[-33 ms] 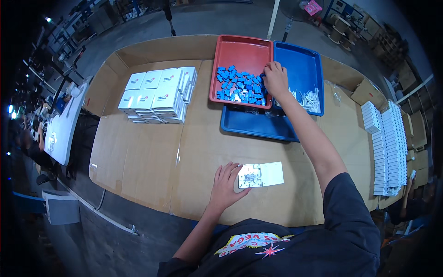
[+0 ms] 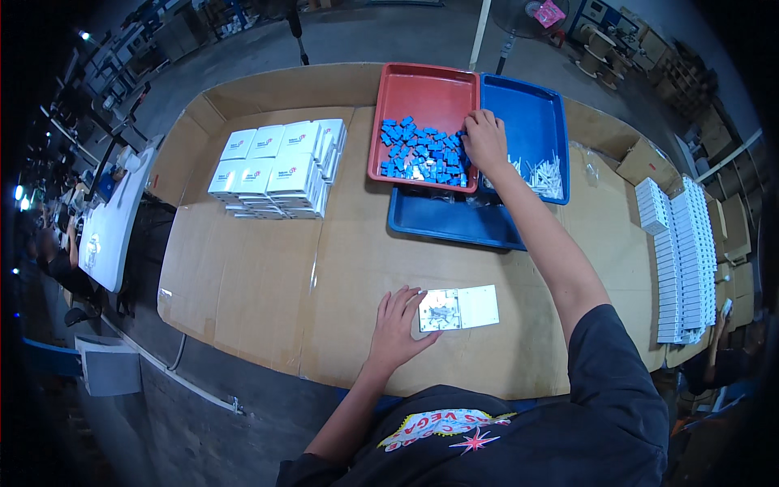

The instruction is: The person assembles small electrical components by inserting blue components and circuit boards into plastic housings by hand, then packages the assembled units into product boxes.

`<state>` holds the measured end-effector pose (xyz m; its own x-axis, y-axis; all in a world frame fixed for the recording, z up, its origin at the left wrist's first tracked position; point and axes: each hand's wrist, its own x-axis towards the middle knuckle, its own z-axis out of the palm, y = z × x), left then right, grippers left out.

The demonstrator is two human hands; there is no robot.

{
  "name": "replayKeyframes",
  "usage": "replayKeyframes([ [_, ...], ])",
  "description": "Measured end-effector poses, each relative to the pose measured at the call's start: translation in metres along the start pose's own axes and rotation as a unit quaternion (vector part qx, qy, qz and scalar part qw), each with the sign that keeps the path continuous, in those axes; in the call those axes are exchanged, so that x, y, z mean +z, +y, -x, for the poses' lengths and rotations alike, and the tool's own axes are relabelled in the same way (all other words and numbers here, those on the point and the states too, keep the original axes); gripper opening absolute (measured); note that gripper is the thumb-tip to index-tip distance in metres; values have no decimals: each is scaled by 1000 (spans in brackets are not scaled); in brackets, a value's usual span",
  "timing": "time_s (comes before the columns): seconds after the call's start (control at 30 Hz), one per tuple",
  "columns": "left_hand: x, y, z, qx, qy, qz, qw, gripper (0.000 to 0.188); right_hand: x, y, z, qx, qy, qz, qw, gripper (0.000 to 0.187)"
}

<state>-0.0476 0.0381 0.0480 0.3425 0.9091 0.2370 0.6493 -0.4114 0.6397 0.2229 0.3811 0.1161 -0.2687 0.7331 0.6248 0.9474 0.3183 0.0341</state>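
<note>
Head view: the left hand (image 2: 399, 329), loosely curved, holds an open white rectangular case (image 2: 477, 308) by its left end. The right hand (image 2: 484, 143), curled, contents hidden, is beside small blue blocks (image 2: 423, 152) in a red plastic tray (image 2: 426, 93); its forearm (image 2: 560, 256) crosses a blue plastic tray (image 2: 454, 223).

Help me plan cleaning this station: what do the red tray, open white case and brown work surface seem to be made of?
Red tray: probably molded plastic with a slight sheen, judging by its smooth, rounded corners.
Open white case: likely hard plastic, smooth and bright with crisp edges, though glare leaves this open.
Brown work surface: apparently cardboard, mostly matte, with a long crease.
</note>
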Motion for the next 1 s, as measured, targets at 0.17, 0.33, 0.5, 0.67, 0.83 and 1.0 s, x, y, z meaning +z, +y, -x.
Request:
replayKeyframes([
  [0.17, 1, -1, -2, 3, 3, -8, 1000, 84, -23, -3, 1, -29, 38, -96, 994, 25],
  [0.33, -2, 2, -3, 0, 0, -9, 1000, 85, -99, -33, 4, -112, 204, -213, 949, 23],
  [0.5, 0, 4, -1, -7, -16, -17, 1000, 86, -163, -52, 17, -110, 249, -272, 923, 26],
  [0.67, 0, 6, -1, 4, -8, -25, 1000, 85, -188, -83, 46, 139, 193, -646, 726, 19],
  [0.83, 2, 7, -4, -1, -6, -22, 1000, 85, -215, -92, 78, 330, 49, -862, 381, 28],
  [1.0, 3, 6, -8, 5, 4, -17, 1000, 86, -221, -98, 103, 309, 46, -890, 333, 39],
])
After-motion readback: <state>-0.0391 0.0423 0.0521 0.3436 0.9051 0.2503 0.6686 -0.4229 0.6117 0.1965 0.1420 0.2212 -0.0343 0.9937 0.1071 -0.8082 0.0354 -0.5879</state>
